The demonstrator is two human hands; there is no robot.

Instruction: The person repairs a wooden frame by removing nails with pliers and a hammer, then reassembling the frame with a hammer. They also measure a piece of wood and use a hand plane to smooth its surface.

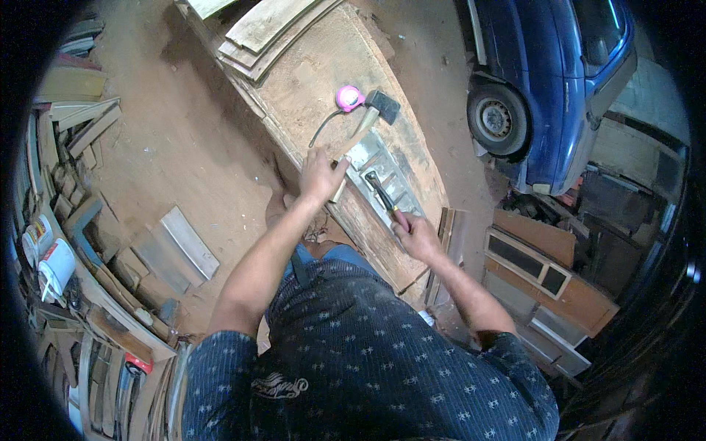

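Observation:
My right hand (416,235) is closed around a tool (381,192) with a dark metal head and red-and-yellow grips, held over a grey segmented panel (404,189) on the workbench (309,81). My left hand (322,176) is at the bench's near left edge with curled fingers; what it grips is hard to make out. It is beside the handle end of a black-headed mallet (382,105), which lies across the bench. A pink tape measure (349,98) rests left of the mallet head, near a thin dark curved strip (323,125).
Stacked boards (265,33) sit on the bench's far end. A blue car (550,88) stands to the right, above leaning panels (544,279). Wood offcuts (88,125) line the left side, with white containers (59,261) among them and a flat board (184,250) on the floor.

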